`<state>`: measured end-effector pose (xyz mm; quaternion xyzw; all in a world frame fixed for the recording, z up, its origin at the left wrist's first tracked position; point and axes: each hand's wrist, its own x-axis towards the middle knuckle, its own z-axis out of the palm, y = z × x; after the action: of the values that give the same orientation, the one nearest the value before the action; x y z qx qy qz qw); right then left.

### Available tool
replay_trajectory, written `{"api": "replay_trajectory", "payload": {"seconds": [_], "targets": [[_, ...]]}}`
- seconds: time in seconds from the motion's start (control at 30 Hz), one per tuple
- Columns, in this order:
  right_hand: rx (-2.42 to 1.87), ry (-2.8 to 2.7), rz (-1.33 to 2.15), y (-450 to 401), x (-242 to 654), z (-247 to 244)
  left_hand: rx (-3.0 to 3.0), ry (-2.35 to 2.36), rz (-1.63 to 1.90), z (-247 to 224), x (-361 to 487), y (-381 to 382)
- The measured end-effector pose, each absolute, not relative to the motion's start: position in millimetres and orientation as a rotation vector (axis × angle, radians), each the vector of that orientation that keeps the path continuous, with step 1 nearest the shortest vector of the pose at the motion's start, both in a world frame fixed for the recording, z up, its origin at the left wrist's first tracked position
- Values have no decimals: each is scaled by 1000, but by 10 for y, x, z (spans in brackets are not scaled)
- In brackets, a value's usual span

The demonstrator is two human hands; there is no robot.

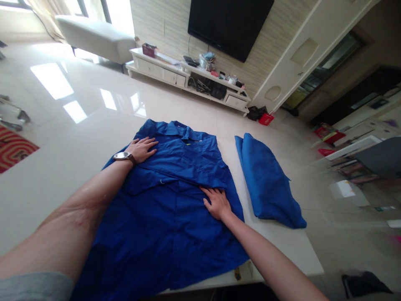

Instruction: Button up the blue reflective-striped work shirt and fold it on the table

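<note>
A blue collared jacket lies spread on the white table, its collar at the far end and a sleeve folded across its upper part. My left hand, with a watch on the wrist, rests flat near the jacket's left shoulder, fingers spread. Lower on the right side, my right hand lies on the cloth with its fingers stretched out, the tips at the edge of the folded sleeve. A second blue garment, folded, sits to the right of the jacket.
Beyond the table stands a low white TV cabinet with clutter on it, under a wall-mounted television. A grey bench is at the far left. A red patterned box shows at the left edge, and a red bag stands on the floor.
</note>
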<state>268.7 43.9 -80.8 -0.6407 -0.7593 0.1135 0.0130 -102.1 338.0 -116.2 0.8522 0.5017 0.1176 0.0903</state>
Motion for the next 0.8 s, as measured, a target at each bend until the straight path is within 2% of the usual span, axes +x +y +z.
{"api": "replay_trajectory", "payload": {"seconds": [0.17, 0.33, 0.47, 0.6, 0.67, 0.8], "targets": [[-1973, -2370, 307, 428, 2722, -863, 2591, 1478, 541, -1042, -790, 2997], [-1967, -2384, 187, 435, 2740, -889, 2514, 1525, 719, -659, -612, 1897], [-1960, -2421, 89, 393, 2629, -813, 2259, 1871, 698, -428, -1094, 817], [-2026, -2321, 25, -14, 2461, -748, 1679, 2391, 371, -526, -1885, -144], [-2079, -2240, 20, -396, 2488, -777, 1516, 2353, 381, -649, -2195, -497], [-2411, -1971, 142, -1215, 2858, -881, 1163, 1953, 577, -785, -2402, -849]]}}
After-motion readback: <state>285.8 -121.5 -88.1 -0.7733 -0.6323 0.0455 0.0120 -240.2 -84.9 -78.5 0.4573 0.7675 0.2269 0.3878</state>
